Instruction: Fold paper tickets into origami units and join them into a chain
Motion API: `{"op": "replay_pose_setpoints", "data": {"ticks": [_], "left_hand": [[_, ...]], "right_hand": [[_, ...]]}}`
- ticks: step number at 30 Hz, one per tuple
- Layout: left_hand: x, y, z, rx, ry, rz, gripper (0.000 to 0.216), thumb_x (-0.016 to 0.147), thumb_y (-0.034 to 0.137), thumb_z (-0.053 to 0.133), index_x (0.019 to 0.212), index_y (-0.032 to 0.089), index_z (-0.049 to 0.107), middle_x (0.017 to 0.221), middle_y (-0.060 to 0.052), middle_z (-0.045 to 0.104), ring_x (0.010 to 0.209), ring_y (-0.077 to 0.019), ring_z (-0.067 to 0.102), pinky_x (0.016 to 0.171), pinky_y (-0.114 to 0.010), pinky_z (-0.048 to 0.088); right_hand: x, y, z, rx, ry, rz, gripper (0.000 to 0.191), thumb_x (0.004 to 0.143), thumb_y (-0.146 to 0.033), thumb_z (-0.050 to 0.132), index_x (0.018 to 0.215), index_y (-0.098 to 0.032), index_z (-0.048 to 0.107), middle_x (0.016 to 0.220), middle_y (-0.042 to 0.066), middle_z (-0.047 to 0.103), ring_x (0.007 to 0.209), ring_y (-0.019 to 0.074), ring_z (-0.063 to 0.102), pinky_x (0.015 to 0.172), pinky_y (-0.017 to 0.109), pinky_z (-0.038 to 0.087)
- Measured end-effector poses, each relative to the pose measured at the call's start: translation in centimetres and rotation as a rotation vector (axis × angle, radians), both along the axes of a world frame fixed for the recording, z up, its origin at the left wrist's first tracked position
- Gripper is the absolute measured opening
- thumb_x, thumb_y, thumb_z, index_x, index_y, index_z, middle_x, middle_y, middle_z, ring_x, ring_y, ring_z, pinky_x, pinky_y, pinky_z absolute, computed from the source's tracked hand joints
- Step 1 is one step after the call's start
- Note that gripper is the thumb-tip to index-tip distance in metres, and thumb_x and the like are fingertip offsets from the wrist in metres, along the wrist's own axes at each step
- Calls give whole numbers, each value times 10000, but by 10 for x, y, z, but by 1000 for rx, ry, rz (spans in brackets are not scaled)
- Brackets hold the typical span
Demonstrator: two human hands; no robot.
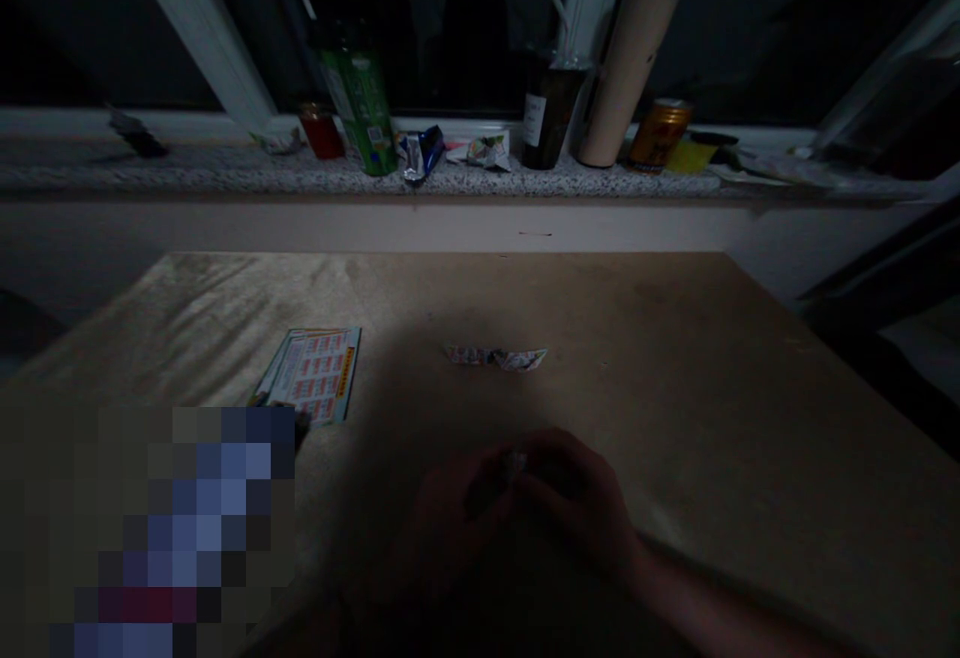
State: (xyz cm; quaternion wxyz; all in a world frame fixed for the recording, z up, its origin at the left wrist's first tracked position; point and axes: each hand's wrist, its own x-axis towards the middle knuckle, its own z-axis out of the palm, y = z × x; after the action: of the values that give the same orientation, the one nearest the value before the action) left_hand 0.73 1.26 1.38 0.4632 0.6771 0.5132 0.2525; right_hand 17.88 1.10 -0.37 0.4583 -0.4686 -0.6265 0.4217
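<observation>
Fingers (556, 438) around a small, crinkly, pale scrap (516, 461)

You have 1 small crumpled-looking piece (515, 463) in hand, in the lower middle of the frame, slightly right of centre. Its visible part is pale grey to whitish, broken by darker flecks; the light is poor, and you cannot confirm its material or any print on it. Its outline is irregular. You hold it pinched between the fingertips of your left hand (450, 503) and your right hand (589, 483), which meet around it and cover its sides. Only the portion between your 2 hands is exposed; its full extent is hidden and its exact tilt cannot be determined.
</observation>
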Motion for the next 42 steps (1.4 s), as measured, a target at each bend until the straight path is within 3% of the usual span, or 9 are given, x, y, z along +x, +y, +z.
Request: {"op": "replay_pose_setpoints", "data": {"ticks": [5, 11, 27, 42], "left_hand": [[-1, 0, -1, -7, -41, 11, 332, 811, 309, 600, 1136, 242, 583, 1102, 7, 652, 992, -171, 600, 889, -263, 438], [-2, 3, 0, -12, -79, -17, 309, 818, 255, 589, 1126, 270, 614, 1076, 36, 673, 957, -171, 620, 876, -255, 437], [-2, 5, 0, -103, -264, 1, 320, 789, 246, 622, 1109, 239, 627, 1060, 16, 681, 952, -177, 629, 861, -247, 457], [0, 6, 3, -57, -198, 53, 297, 876, 289, 496, 1159, 271, 584, 1152, 40, 635, 1065, -163, 566, 941, -236, 380]], "right_hand": [[0, 0, 2, 82, 9, 17, 110, 770, -218, 651, 879, -208, 637, 815, 36, 646, 752, 164, 612, 668, 272, 489], [0, 2, 1, 144, 21, 49, 219, 755, -132, 654, 950, -230, 632, 917, 42, 630, 842, 166, 604, 723, 281, 491], [1, 1, 1, 131, 44, 86, 279, 780, -144, 639, 1025, -277, 642, 961, 43, 633, 861, 165, 614, 731, 277, 512], [0, 2, 0, 170, -22, 41, 254, 821, -118, 568, 1025, -260, 617, 964, 38, 637, 884, 160, 610, 773, 281, 506]]}}
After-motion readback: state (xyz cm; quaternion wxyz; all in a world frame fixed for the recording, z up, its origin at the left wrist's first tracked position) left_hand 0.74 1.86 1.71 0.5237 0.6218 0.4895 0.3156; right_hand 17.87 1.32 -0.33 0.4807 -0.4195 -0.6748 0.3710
